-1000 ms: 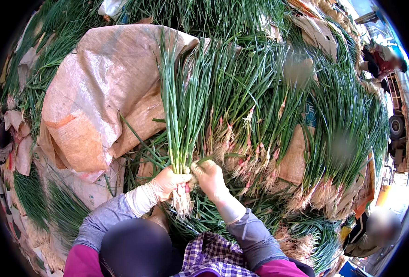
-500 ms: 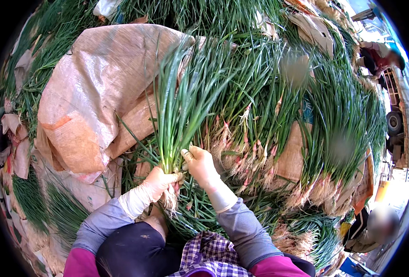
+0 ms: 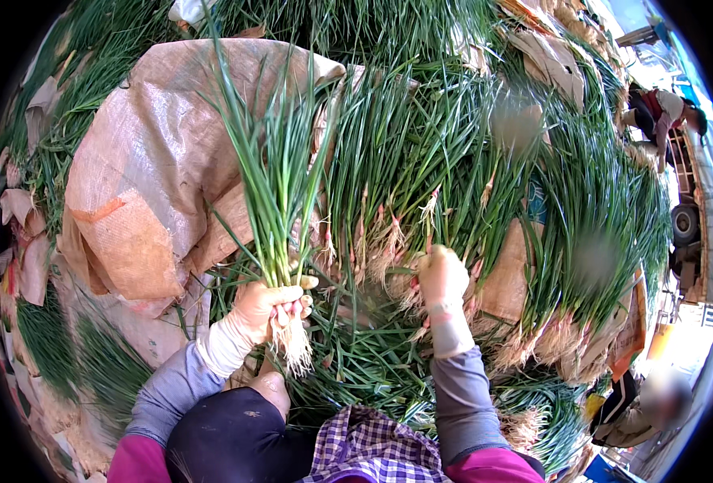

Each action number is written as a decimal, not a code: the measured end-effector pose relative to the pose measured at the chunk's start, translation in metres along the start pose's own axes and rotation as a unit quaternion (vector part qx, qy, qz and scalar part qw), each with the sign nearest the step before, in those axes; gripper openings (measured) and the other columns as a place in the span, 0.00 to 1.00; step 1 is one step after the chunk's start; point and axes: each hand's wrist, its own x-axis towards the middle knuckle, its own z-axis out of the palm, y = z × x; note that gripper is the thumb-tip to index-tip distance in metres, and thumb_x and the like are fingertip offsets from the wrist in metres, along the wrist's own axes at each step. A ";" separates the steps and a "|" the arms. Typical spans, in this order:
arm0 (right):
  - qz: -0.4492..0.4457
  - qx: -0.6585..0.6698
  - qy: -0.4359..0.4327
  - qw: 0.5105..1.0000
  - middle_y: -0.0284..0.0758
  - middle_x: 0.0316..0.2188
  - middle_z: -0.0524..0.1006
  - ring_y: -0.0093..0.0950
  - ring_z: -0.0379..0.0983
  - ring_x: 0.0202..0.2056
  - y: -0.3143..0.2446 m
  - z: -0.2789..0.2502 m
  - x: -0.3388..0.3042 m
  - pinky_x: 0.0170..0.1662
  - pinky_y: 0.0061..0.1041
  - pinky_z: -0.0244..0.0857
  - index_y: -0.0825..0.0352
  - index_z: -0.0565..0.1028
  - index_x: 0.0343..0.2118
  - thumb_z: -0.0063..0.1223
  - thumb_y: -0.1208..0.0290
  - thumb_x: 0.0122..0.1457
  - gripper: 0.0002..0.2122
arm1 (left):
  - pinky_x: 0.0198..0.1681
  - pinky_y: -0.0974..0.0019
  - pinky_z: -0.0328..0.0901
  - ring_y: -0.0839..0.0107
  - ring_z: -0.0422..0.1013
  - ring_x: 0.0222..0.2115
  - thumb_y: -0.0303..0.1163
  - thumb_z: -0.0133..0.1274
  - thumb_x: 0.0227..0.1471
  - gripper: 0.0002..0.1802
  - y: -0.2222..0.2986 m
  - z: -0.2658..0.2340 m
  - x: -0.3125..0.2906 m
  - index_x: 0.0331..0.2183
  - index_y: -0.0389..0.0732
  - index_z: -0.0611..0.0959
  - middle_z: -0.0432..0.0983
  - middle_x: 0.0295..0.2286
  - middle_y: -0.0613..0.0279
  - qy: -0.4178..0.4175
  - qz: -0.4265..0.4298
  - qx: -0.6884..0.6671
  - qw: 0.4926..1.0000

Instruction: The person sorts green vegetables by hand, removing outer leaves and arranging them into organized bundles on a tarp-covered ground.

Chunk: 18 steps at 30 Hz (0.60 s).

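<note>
My left hand (image 3: 261,307), in a pale glove, is closed round the lower stems of a bunch of green onions (image 3: 280,217). Their long green leaves point away from me, and the pinkish bulbs and whitish roots hang below my fingers. To the right, my gloved right hand (image 3: 443,278) is curled at the root end of a spread row of green onions (image 3: 396,169). A pinkish stem shows at its fingertips; the rest of what it grips is hidden.
A large tan woven sack (image 3: 155,145) lies beyond my left hand. Loose green leaves (image 3: 364,346) cover the ground between my arms. More green onions (image 3: 622,177) lie to the right. Two people are at the right rim, near a vehicle wheel (image 3: 685,224).
My right hand has left the bunch and moved right to the row of green onions. My left hand still holds the bunch, now slightly further left with its leaves leaning left.
</note>
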 end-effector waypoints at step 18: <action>-0.005 0.623 -0.216 0.752 0.29 0.20 0.73 0.18 0.70 0.24 -0.048 0.011 -0.083 0.27 0.16 0.65 0.73 0.75 0.35 0.50 0.74 0.58 0.07 | 0.25 0.73 0.68 0.77 0.69 0.20 0.25 0.53 0.49 0.05 -0.031 0.028 0.031 0.32 0.38 0.76 0.73 0.23 0.65 -0.068 -0.017 0.183 0.981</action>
